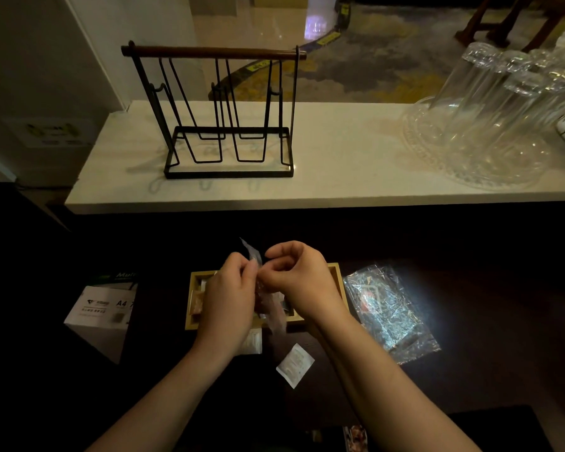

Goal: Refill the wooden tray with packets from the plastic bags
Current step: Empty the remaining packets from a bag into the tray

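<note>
Both hands were up over the wooden tray (336,272), working a small clear plastic bag (254,256) between them. The left hand (229,295) had its fingers curled and pinched 1 side of the bag's top edge; the right hand (299,275) pinched the other side with thumb and forefinger, remaining fingers tucked in. Looked like the opening step — pulling the mouth apart or tearing it. To do it well: keep both pinches close to the seam, pull apart evenly, and hold the bag directly over the tray so anything that slipped out would land inside and not on the dark counter. The bag's top corner stuck up above the fingertips; its body hung down between the 2 palms, with the reddish contents (268,305) dangling just over the tray's middle. The tray sat directly beneath and behind the hands, partly hidden, with a few packets visible at its left end — how full it was couldn't be told. 2 loose white packets were outside it: 1 packet (295,365) lay on the counter near the right forearm, another packet (253,342) just beside the tray's near edge. A second, larger crinkled bag (388,308) lay flat to the right of the tray, apart from both hands, untouched.
</note>
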The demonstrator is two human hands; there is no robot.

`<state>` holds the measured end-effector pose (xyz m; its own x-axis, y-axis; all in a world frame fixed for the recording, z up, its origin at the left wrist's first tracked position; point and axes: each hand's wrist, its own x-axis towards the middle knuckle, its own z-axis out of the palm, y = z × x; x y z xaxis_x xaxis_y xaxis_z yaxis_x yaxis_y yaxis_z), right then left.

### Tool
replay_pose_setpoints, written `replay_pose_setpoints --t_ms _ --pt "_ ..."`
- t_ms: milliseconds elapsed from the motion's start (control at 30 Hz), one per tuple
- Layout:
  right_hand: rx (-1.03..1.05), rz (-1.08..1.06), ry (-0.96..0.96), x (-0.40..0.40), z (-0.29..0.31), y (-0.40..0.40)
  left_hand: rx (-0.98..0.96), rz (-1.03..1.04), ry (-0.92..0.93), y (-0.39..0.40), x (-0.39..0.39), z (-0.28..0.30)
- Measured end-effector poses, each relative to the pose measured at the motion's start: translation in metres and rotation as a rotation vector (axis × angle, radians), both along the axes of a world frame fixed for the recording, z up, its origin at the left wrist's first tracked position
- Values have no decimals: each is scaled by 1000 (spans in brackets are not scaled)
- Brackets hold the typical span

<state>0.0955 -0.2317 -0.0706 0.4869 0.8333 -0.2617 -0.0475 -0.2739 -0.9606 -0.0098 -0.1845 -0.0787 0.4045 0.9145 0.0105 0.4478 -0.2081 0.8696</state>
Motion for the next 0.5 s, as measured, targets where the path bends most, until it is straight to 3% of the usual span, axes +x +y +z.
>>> replay_pose_setpoints --t_ms 167,367,500 --pt "-1 -35 -125 -4 -4 0 70 -33 12 -2 3 -2" --pt "-57 121 -707 -12 6 -2 36 -9 -5 0 3 -3" --pt "-99 160 -717 -6 8 0 -62 -82 -3 4 1 0"
